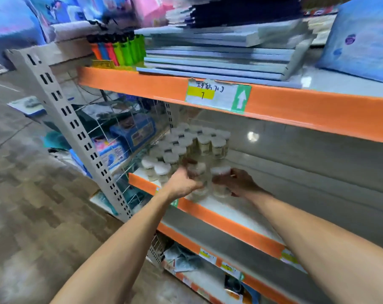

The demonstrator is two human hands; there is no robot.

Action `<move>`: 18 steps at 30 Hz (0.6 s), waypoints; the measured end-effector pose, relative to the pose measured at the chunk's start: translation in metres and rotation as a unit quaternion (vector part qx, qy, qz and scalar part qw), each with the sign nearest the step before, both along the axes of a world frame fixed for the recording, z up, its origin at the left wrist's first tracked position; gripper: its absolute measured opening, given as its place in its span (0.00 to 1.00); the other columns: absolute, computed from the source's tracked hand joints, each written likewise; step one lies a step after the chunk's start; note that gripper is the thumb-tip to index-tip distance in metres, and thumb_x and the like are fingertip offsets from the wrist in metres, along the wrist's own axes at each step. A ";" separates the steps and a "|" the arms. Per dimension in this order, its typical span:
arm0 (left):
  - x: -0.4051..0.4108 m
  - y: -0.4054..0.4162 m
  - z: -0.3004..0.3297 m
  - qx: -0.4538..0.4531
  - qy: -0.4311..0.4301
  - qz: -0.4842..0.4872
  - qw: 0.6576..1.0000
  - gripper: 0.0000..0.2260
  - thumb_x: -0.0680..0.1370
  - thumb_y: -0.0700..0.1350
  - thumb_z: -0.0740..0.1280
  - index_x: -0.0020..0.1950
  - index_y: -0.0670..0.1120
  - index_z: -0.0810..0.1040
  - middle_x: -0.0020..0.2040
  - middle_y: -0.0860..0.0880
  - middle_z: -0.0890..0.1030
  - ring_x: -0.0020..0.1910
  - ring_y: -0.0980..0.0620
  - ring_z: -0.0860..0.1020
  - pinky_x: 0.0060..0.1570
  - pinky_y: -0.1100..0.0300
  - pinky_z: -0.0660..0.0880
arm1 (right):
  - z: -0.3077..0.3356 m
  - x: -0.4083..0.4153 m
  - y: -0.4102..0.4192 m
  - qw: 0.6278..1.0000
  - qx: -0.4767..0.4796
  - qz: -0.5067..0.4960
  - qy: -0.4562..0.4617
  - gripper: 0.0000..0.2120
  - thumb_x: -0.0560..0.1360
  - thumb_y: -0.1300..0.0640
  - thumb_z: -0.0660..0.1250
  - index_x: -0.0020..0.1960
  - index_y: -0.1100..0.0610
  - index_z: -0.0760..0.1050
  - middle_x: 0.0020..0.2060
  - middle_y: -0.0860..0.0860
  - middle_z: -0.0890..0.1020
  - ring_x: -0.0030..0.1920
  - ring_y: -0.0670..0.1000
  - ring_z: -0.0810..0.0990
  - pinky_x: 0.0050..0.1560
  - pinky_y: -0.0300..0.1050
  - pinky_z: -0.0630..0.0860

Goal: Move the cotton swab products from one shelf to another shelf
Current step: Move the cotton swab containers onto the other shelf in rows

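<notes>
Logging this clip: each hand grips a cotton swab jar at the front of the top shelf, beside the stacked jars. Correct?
Not the top shelf. The head view shows the left hand and right hand gripping jars on the middle shelf, beside the stacked jars.

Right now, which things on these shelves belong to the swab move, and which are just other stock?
Part of the job:
- cotton swab jars on the middle shelf
- jar in the left hand
- jar in the right hand

Just other stock:
- lighters
- stacked flat packs
- blue boxes behind the wire panel
</notes>
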State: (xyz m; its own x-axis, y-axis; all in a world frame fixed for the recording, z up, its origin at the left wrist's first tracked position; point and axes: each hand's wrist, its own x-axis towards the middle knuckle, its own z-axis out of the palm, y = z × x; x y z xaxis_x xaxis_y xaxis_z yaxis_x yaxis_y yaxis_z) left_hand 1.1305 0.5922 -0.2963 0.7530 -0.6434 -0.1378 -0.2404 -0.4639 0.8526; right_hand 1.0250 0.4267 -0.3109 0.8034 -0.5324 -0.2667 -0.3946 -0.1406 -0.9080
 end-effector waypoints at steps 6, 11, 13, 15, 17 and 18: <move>0.042 -0.024 0.010 0.112 -0.132 -0.065 0.983 0.32 0.69 0.41 0.76 0.70 0.45 0.65 0.56 0.51 0.69 0.52 0.51 0.71 0.50 0.61 0.68 | -0.010 0.025 0.003 0.998 -0.024 -0.037 -0.043 0.11 0.69 0.53 0.79 0.47 0.48 0.79 0.40 0.46 0.83 0.37 0.41 0.81 0.37 0.36 0.76; 0.062 -0.039 0.004 0.105 -0.235 -0.159 0.953 0.32 0.68 0.39 0.74 0.68 0.43 0.62 0.59 0.43 0.73 0.57 0.42 0.75 0.48 0.55 0.73 | -0.020 0.039 0.002 0.993 -0.051 -0.080 -0.063 0.13 0.68 0.51 0.78 0.50 0.43 0.79 0.46 0.43 0.84 0.47 0.44 0.83 0.48 0.42 0.79; 0.071 -0.044 0.003 0.123 -0.262 -0.176 0.941 0.34 0.69 0.41 0.73 0.72 0.47 0.62 0.63 0.42 0.73 0.62 0.40 0.72 0.56 0.48 0.73 | -0.024 0.045 -0.001 0.992 -0.056 -0.095 -0.064 0.15 0.67 0.50 0.79 0.52 0.47 0.81 0.46 0.45 0.85 0.46 0.44 0.83 0.48 0.43 0.80; 0.080 -0.049 0.001 0.174 -0.300 -0.188 0.919 0.32 0.70 0.44 0.71 0.72 0.51 0.64 0.67 0.44 0.71 0.67 0.41 0.66 0.63 0.46 0.66 | -0.029 0.051 -0.004 0.989 -0.057 -0.118 -0.062 0.19 0.65 0.49 0.79 0.55 0.49 0.82 0.46 0.45 0.86 0.47 0.46 0.84 0.49 0.46 0.82; 0.088 -0.053 0.001 0.187 -0.339 -0.193 0.902 0.29 0.71 0.45 0.70 0.71 0.53 0.66 0.67 0.44 0.70 0.66 0.41 0.64 0.62 0.46 0.63 | -0.031 0.057 -0.005 0.988 -0.061 -0.127 -0.064 0.19 0.66 0.50 0.79 0.55 0.50 0.82 0.46 0.45 0.86 0.47 0.46 0.84 0.47 0.44 0.81; 0.092 -0.055 0.000 0.185 -0.352 -0.191 0.897 0.29 0.71 0.45 0.69 0.70 0.54 0.67 0.66 0.44 0.70 0.65 0.41 0.64 0.61 0.46 0.63 | -0.032 0.059 -0.005 0.987 -0.064 -0.129 -0.066 0.19 0.66 0.49 0.79 0.55 0.50 0.82 0.46 0.45 0.86 0.47 0.46 0.84 0.46 0.42 0.80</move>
